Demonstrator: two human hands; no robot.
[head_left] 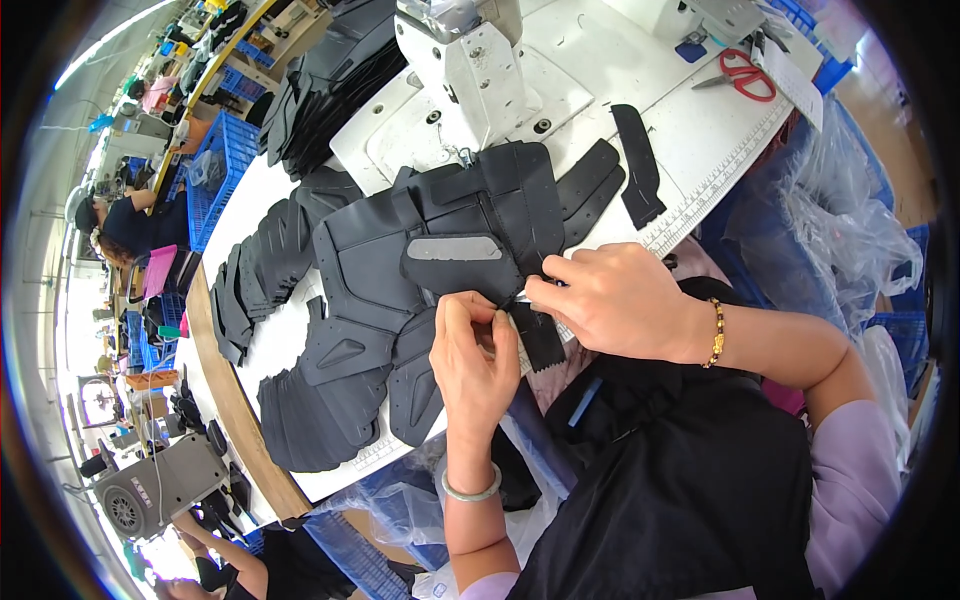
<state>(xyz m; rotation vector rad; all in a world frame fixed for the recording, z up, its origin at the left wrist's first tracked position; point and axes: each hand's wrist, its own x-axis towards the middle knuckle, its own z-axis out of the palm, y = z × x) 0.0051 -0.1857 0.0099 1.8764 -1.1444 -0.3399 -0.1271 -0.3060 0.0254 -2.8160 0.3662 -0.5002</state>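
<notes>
A large sewn black panel (370, 240) with a grey strip (455, 248) lies across the white table, its far edge by the sewing machine (470, 80). At its near edge, my left hand (475, 345) pinches the black material between thumb and fingers. My right hand (620, 303) is closed just beside it, fingertips almost touching the left ones. A small shiny tip shows at the right fingers, but the fingers hide what it belongs to. A short black flap (538, 340) hangs from the panel below my hands.
Fanned black pieces (320, 420) and another row (265, 265) lie to the left. A dark stack (330, 95) stands behind them. Loose black strips (637, 165) and red-handled scissors (748, 77) lie at the right, near the table's ruler edge (715, 180). Co-workers sit at the left.
</notes>
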